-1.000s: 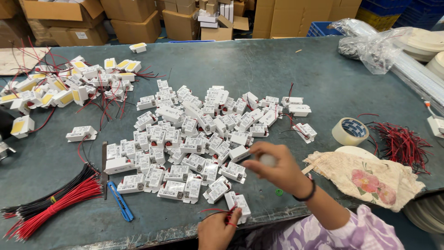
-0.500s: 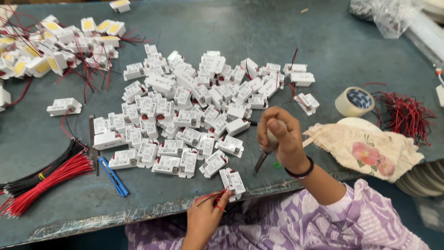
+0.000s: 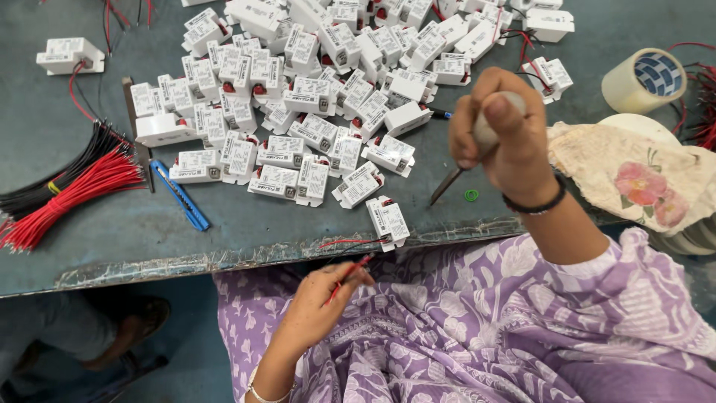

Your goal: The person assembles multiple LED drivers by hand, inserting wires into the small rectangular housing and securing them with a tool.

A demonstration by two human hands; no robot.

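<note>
I see a screwdriver [image 3: 464,160] gripped in the right hand [image 3: 501,130], whose fingers are curled tight around its pale rounded handle; the dark shaft slants down toward seven o'clock and its tip hangs just above the table [image 3: 112,239], near the front edge. A small green ring [image 3: 470,195] lies on the table at about four o'clock from that tip. A dark bracelet [image 3: 534,206] circles the right wrist.

At eight o'clock from the screwdriver, below the table edge and over the lap, the left hand [image 3: 317,310] pinches a short red wire [image 3: 347,275] between thumb and fingertips, the other fingers loosely bent. Another thin red wire [image 3: 344,242] lies along the table edge just above it, touching a white module [image 3: 387,222] that sits apart from the rest, right at the edge.

At ten to twelve o'clock from the right hand spreads a heap of white modules [image 3: 313,97], many touching or overlapping. Far out at nine o'clock lie a blue tool [image 3: 179,195] and a tied bundle of red and black wires [image 3: 63,186]. At two o'clock stands a roll of tape [image 3: 643,80], and at three o'clock a floral cloth [image 3: 634,175] is draped over a pale round thing.
</note>
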